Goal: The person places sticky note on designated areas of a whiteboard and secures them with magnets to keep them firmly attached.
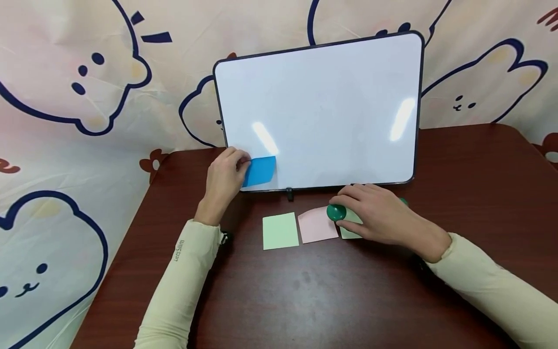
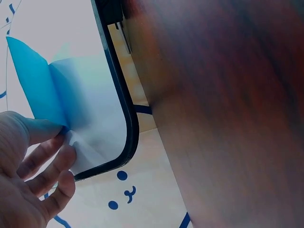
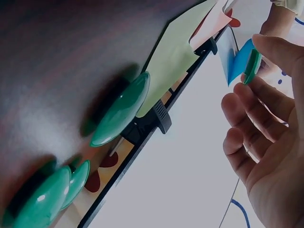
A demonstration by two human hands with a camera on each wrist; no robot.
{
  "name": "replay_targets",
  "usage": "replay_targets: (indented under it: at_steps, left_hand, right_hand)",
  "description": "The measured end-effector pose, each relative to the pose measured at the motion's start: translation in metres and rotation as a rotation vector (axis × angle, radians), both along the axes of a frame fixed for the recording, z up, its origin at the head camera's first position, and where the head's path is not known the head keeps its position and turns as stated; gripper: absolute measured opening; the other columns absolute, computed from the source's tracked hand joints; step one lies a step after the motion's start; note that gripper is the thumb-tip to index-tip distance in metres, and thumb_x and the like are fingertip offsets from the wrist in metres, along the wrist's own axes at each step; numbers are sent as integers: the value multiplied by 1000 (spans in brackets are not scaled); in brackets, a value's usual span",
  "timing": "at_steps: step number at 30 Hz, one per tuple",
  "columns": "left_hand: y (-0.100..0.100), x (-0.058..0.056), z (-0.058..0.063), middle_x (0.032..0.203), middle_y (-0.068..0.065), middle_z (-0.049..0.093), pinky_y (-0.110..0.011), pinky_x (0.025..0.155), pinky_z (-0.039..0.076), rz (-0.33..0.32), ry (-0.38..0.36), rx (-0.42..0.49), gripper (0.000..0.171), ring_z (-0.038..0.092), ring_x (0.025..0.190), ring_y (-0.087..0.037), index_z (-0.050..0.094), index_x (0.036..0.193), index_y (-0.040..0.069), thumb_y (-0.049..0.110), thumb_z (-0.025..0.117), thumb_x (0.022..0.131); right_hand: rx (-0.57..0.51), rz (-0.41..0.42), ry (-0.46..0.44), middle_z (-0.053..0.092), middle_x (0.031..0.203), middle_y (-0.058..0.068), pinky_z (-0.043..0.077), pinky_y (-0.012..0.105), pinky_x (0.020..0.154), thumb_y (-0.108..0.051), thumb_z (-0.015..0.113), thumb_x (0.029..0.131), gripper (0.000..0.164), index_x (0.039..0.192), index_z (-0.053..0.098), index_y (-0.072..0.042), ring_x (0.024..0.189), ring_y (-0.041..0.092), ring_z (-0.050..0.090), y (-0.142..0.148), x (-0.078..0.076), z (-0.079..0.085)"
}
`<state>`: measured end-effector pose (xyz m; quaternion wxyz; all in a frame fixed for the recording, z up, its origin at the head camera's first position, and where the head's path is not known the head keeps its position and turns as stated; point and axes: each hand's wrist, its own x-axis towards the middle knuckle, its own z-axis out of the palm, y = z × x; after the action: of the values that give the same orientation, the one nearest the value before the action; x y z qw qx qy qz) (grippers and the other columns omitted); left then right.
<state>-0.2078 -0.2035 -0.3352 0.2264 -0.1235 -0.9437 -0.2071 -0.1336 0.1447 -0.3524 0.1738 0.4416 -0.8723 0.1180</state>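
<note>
At the lower left corner of the whiteboard [image 1: 322,106], my left hand [image 1: 222,177] pinches the edge of a blue sticky note [image 1: 261,170] between thumb and finger. The note lies against the board, and in the left wrist view its surface [image 2: 35,80] bends away from it. My right hand [image 1: 379,213] holds a round green magnet [image 1: 336,212] by thumb and fingertips, above the paper notes in front of the board. The right wrist view shows that magnet [image 3: 252,65] edge-on. Part of a pale green note [image 1: 350,230] is hidden under the right hand.
A light green note [image 1: 280,231] and a pink note [image 1: 317,225] lie on the brown table [image 1: 301,295]. Several more green magnets [image 3: 121,111] sit beside the board, mostly hidden by my right hand in the head view. Small black clips [image 1: 289,194] support the board's lower edge.
</note>
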Motion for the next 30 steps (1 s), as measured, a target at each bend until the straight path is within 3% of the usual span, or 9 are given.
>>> replay_targets:
  at_steps: [11, 18, 30]
  left_hand:
    - [-3, 2, -2, 103, -13, 68, -44, 88, 57, 3, -22, -6, 16, 63, 89, -27, 73, 106, 4, 12, 70, 93]
    - [-1, 0, -1, 103, -12, 68, -43, 89, 58, -7, -19, 3, 17, 64, 90, -27, 73, 107, 5, 13, 71, 92]
    - [0, 1, 0, 103, -12, 68, -42, 88, 58, -14, -8, 2, 16, 63, 90, -26, 73, 106, 5, 13, 72, 92]
  right_hand:
    - [-25, 0, -30, 66, 106, -1, 54, 33, 77, -37, 80, 83, 40, 114, 69, -14, 91, 15, 62, -10, -4, -2]
    - [-25, 43, 12, 66, 109, -1, 55, 37, 87, -35, 79, 83, 39, 115, 68, -14, 99, 17, 64, -21, -4, 1]
    - [-49, 84, 32, 66, 109, -2, 55, 35, 86, -34, 75, 87, 34, 113, 68, -14, 98, 16, 65, -41, -5, 1]
